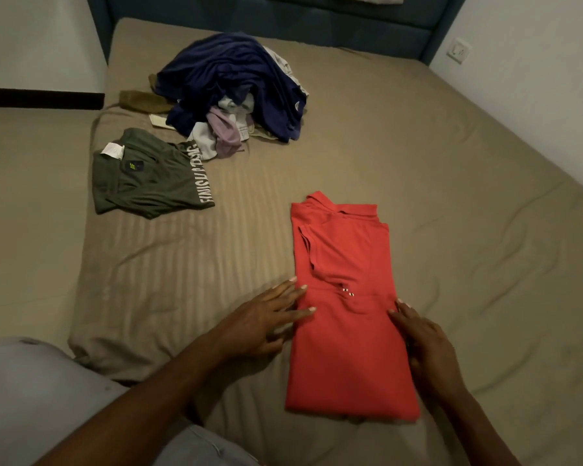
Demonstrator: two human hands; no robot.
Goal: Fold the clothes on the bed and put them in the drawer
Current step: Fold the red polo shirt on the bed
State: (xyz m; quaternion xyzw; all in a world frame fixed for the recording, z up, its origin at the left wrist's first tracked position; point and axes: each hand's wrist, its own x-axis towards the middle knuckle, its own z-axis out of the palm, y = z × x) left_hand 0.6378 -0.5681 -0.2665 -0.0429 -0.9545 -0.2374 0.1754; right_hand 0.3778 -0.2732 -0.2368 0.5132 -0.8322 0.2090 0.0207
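The red shirt (345,307) lies on the bed (451,183) in a long strip, sleeves folded in, final cross-fold not yet made. My left hand (266,317) rests flat-fingered on its left edge; my right hand (424,344) lies against its right edge, grasping nothing that I can see. One olive shirt (148,176) lies folded up-left. The unfolded pile (236,89) remains beyond. No drawer in view; nothing stowed, I judge.

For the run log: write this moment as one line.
stage: folding | left hand: open, on red shirt left edge | right hand: open, right edge | green shirt: folded | pile: unfolded
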